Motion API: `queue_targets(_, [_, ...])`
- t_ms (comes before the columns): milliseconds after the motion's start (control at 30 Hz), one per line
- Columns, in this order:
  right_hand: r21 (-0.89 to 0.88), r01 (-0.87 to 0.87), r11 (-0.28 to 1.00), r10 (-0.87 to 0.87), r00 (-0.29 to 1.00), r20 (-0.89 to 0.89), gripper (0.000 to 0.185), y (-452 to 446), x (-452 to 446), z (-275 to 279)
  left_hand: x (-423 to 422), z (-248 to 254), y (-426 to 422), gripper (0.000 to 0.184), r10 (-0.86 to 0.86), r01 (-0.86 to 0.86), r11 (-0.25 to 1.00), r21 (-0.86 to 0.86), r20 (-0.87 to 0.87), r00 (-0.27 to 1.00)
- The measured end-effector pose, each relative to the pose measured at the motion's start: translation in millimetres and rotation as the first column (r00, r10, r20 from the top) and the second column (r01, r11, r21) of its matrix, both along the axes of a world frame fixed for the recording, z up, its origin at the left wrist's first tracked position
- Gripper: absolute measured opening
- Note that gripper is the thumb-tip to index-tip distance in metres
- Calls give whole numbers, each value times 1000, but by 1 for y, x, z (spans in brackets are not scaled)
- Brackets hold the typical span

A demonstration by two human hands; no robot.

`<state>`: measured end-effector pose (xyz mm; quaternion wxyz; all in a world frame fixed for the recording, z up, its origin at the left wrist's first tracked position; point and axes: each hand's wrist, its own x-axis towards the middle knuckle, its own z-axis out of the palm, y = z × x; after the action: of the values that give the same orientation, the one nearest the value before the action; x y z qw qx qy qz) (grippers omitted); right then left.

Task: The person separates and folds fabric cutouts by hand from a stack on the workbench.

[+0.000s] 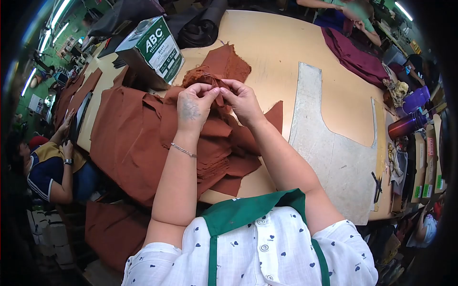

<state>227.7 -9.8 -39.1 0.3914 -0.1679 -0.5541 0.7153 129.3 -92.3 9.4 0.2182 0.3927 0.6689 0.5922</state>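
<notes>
My left hand [193, 106] and my right hand [242, 101] meet over the table, thumbs and fingertips pinched together on a piece of rust-brown fabric [210, 78]. The piece has frayed, thready edges and bunches up behind my fingers. Exactly what lies between the fingertips is hidden. Below and to the left spreads a large pile of the same rust-brown fabric [126, 138], with stacked cut layers near my left forearm. A pointed corner of brown cloth shows beyond my right wrist.
A green and white ABC rubber cement can [157, 50] stands behind the pile. On the right lie a grey flat template [312, 138], maroon fabric [353, 59], small black snips [377, 186] and a dark tumbler [405, 125]. Co-workers [55, 164] sit at the left and far right.
</notes>
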Motion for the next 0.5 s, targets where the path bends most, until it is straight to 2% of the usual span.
queue_targets(33, [14, 0, 1000, 0, 1000, 24, 24, -2, 1, 4, -2, -2, -1, 12, 8, -9, 1000, -13, -44, 999])
queue_targets(133, [-121, -135, 983, 122, 986, -111, 28, -4, 5, 10, -5, -14, 1, 14, -26, 10, 990, 144, 109, 994])
queue_targets(233, [-16, -63, 998, 62, 996, -64, 29, -11, 6, 17, -10, -13, 1, 16, -61, 35, 995, 92, 295, 953])
queue_targets(333, [42, -17, 999, 19, 998, -54, 28, -5, 1, 8, 0, -1, 0, 18, -101, 62, 991, 116, 368, 924])
queue_targets(433, [151, -1, 988, -4, 1000, 30, 20, 0, 0, 5, 2, 9, -7, 15, -90, 89, 996, 6, 105, 990])
queue_targets(500, [66, -22, 998, 20, 999, 24, 17, 3, -1, 4, -3, 0, -6, 13, -166, 158, 986, 61, 187, 968])
